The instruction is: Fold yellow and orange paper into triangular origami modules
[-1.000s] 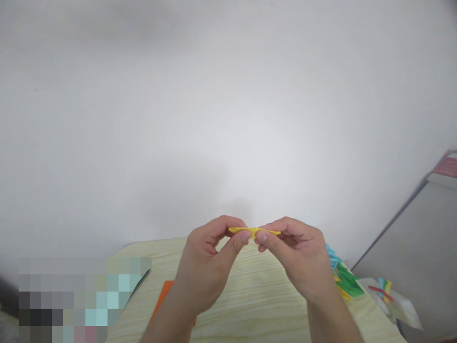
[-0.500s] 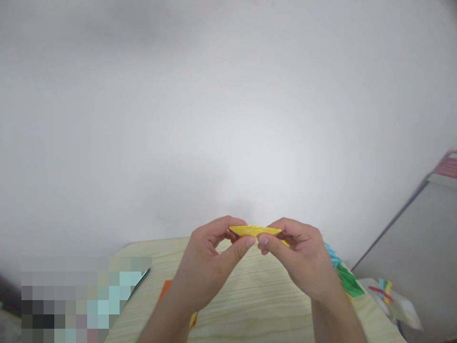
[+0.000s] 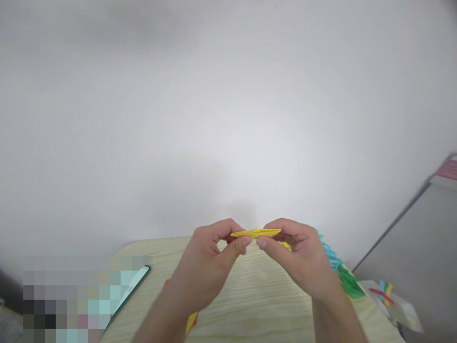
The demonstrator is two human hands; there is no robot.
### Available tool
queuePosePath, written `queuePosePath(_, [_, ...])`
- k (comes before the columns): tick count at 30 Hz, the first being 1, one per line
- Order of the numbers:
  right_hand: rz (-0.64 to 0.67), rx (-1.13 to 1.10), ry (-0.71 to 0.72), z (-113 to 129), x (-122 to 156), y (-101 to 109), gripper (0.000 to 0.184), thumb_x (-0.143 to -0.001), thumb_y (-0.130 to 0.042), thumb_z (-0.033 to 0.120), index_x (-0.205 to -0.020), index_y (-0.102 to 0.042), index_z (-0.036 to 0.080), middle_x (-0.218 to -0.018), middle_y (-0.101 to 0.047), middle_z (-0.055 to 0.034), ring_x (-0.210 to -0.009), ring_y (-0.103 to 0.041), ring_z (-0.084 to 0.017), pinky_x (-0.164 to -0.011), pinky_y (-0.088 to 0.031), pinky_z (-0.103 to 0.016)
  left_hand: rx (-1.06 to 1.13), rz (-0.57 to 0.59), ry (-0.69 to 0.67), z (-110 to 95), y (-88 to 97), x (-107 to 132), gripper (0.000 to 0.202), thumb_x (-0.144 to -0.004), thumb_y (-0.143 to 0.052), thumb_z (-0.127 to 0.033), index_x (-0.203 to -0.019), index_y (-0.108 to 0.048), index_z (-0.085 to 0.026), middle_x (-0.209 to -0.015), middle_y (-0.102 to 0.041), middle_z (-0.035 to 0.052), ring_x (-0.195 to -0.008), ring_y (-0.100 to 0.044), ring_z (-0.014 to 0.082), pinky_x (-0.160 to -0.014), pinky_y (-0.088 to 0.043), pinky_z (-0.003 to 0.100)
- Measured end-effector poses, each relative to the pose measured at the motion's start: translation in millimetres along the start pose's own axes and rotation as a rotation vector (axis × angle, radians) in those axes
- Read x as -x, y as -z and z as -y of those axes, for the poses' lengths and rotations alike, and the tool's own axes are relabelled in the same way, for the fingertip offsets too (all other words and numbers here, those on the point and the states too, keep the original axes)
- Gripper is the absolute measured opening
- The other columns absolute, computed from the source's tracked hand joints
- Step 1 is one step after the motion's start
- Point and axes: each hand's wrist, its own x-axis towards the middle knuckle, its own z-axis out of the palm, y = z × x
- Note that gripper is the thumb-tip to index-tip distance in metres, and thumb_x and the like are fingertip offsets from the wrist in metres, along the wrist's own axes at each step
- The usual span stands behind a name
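Observation:
A small folded yellow paper piece (image 3: 255, 233) is held up above the wooden table (image 3: 250, 300), flat and narrow with pointed ends. My left hand (image 3: 209, 267) pinches its left end between thumb and forefinger. My right hand (image 3: 296, 259) pinches its right end the same way, with the other fingers curled. Both hands are raised in front of the white wall, their fingertips nearly touching under the paper's middle.
Green and light blue folded paper pieces (image 3: 341, 274) lie at the table's right edge. An orange and yellow sheet (image 3: 191, 321) peeks out under my left forearm. A phone (image 3: 130, 290) lies at the left. A plastic bag with coloured strips (image 3: 387, 295) sits off the right.
The yellow paper has turned flatter, showing a thinner edge. Both hands shifted slightly right and the view dropped a little; the grip is unchanged.

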Motion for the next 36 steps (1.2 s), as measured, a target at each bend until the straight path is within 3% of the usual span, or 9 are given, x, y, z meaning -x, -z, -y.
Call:
queuePosePath(7, [-0.037, 0.135, 0.048, -1, 1, 2, 0.017, -0.093, -0.075, 0.034, -0.081, -0.077, 0.023, -0.069, -0.068, 0.0025, -0.066, -0.059, -0.014, -0.061, -0.043, -0.027, 0.024, 0.065, -0.027, -2, -3.1, 1, 0.022, -0.098, -0.065, -0.037, -0.085, -0.075, -0.022, -0.076, -0.070, -0.0011, -0.076, -0.060, 0.0156, -0.072, -0.045, 0.027])
queuePosePath(16, [-0.061, 0.074, 0.027, -4, -1, 4, 0.018, -0.092, -0.075, 0.034, -0.080, -0.077, 0.021, -0.071, -0.072, 0.0000, -0.071, -0.066, -0.017, -0.066, -0.051, -0.028, -0.041, 0.029, -0.041, -1, -4.1, -2, 0.016, -0.098, -0.065, -0.033, -0.094, -0.078, -0.026, -0.085, -0.076, -0.0020, -0.082, -0.066, 0.0170, -0.077, -0.047, 0.029])
queuePosePath(19, [-0.043, 0.055, 0.012, -5, -1, 3, 0.015, -0.092, -0.076, 0.036, -0.090, -0.079, 0.022, -0.080, -0.076, -0.0020, -0.078, -0.072, -0.020, -0.072, -0.056, -0.030, -0.076, -0.003, -0.037, 2, -5.0, -3, 0.015, -0.099, -0.064, -0.034, -0.096, -0.077, -0.027, -0.087, -0.076, -0.0034, -0.083, -0.068, 0.0164, -0.076, -0.048, 0.028])
queuePosePath(23, [-0.065, -0.018, 0.034, -7, -2, 3, 0.025, -0.091, -0.078, 0.036, -0.114, -0.076, 0.026, -0.108, -0.078, -0.0043, -0.089, -0.075, -0.020, -0.079, -0.059, -0.031, -0.163, -0.081, -0.097, 6, -7.0, -3, 0.012, -0.099, -0.064, -0.032, -0.096, -0.076, -0.029, -0.086, -0.076, -0.0051, -0.081, -0.067, 0.0153, -0.076, -0.047, 0.028])
queuePosePath(31, [-0.085, -0.088, 0.012, -11, -2, 1, 0.011, -0.097, -0.071, 0.033, -0.102, -0.074, 0.024, -0.089, -0.075, -0.0023, -0.083, -0.070, -0.019, -0.075, -0.056, -0.031, -0.294, -0.130, -0.203, 5, -11.6, -3, 0.013, -0.100, -0.061, -0.029, -0.096, -0.073, -0.025, -0.092, -0.076, -0.0016, -0.085, -0.068, 0.0161, -0.080, -0.050, 0.029])
queuePosePath(34, [-0.087, -0.117, -0.023, -12, -2, 0, 0.009, -0.095, -0.074, 0.030, -0.101, -0.073, 0.023, -0.082, -0.074, -0.0011, -0.077, -0.069, -0.018, -0.072, -0.054, -0.031, -0.263, -0.147, -0.180, 4, -13.3, -1, 0.013, -0.099, -0.063, -0.028, -0.110, -0.071, -0.029, -0.101, -0.077, -0.0028, -0.087, -0.068, 0.0146, -0.067, -0.051, 0.024])
queuePosePath(36, [-0.089, -0.134, -0.027, -12, -2, -1, 0.008, -0.094, -0.074, 0.029, -0.099, -0.073, 0.023, -0.081, -0.074, -0.0012, -0.076, -0.068, -0.018, -0.070, -0.053, -0.031, -0.228, -0.176, -0.176, 5, -13.9, 1, 0.027, -0.098, -0.064, -0.027, -0.124, -0.066, -0.034, -0.114, -0.076, -0.0035, -0.089, -0.069, 0.0136, -0.054, -0.046, 0.022])
